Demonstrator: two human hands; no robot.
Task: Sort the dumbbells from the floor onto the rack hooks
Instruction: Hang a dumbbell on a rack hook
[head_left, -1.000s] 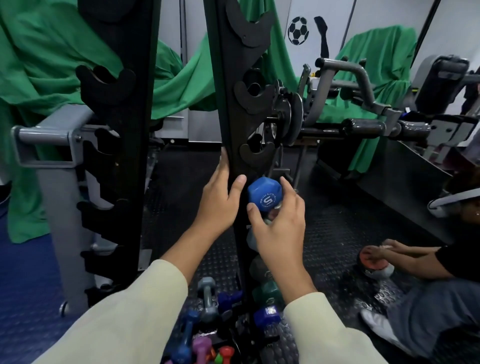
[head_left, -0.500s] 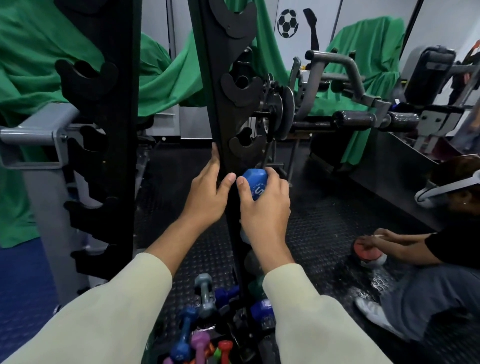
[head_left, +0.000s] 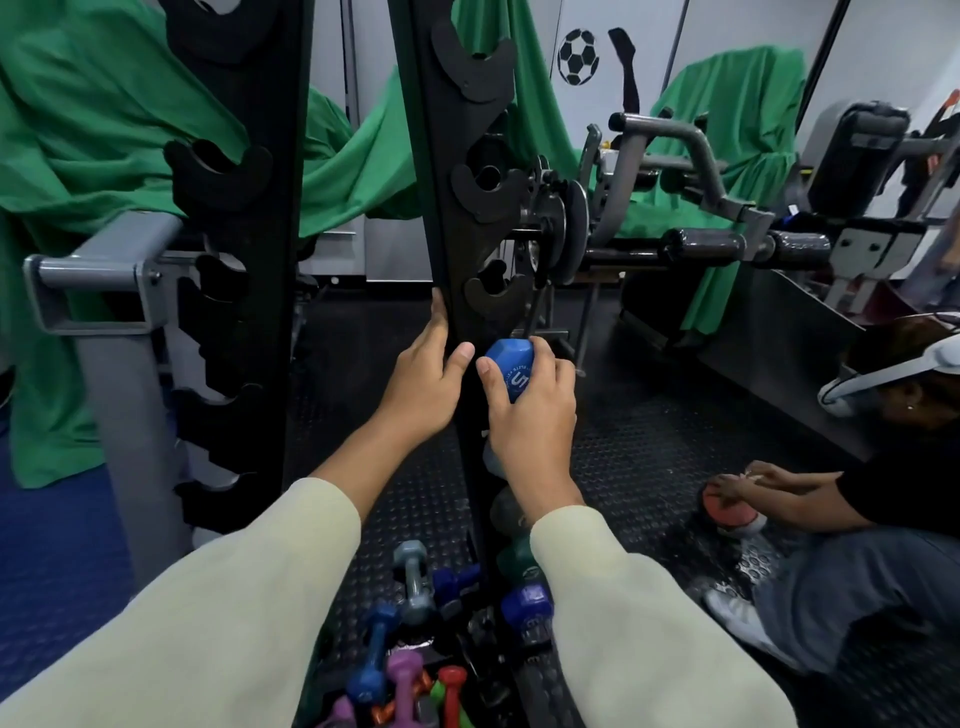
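The right hand (head_left: 530, 415) grips the blue dumbbell (head_left: 510, 369) against the rack upright (head_left: 447, 208), just below an empty hook (head_left: 496, 296). The left hand (head_left: 426, 384) rests open on the upright. Lower hooks seem filled, though half hidden; several dumbbells (head_left: 410, 639) remain on the floor.

Even indoor light, soft shadows; wide-angle bending at edges, slight blur throughout
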